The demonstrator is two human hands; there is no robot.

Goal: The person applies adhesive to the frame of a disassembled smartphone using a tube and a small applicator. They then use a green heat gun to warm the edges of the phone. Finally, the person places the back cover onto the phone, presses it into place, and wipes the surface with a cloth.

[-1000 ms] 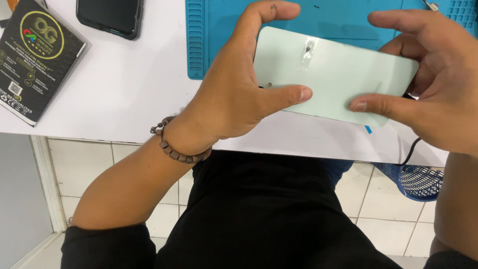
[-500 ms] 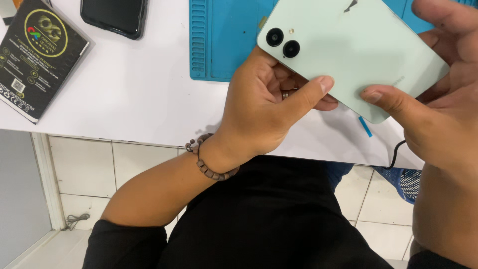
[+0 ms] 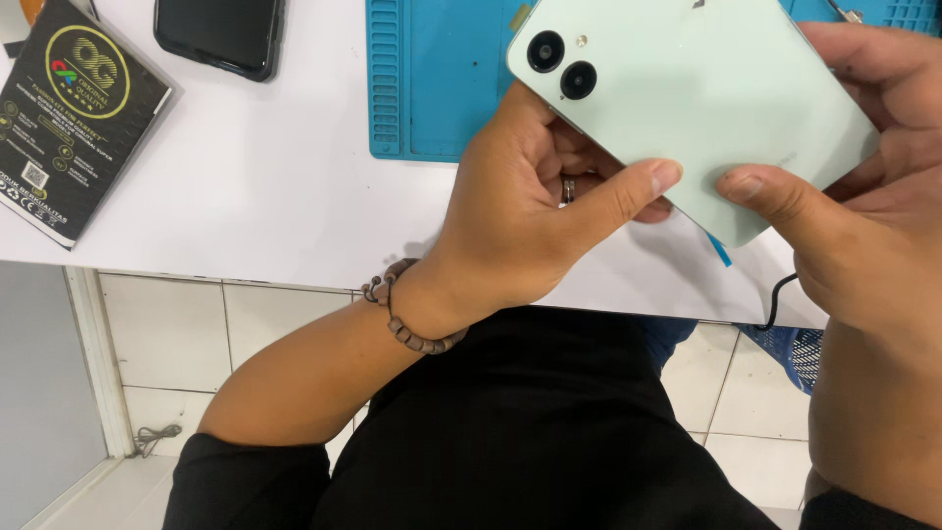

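Black flat package (image 3: 74, 108), round yellow-ringed emblem, lying far left on white table (image 3: 265, 186). Dark phone (image 3: 221, 34) face down just beside, top edge. Blue ribbed mat (image 3: 432, 88) further right. Pale tiled floor (image 3: 186, 344) below table edge. Mint-green phone (image 3: 687, 98), back up, twin lenses at left corner, held above mat. Left hand (image 3: 530, 226) gripping lower edge, thumb on top; right hand (image 3: 854, 216) clasping right side, fingers curled round.

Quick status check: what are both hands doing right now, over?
Left hand and right hand both grip the mint-green phone, back side up. Held above the blue mat. Nothing in the way.
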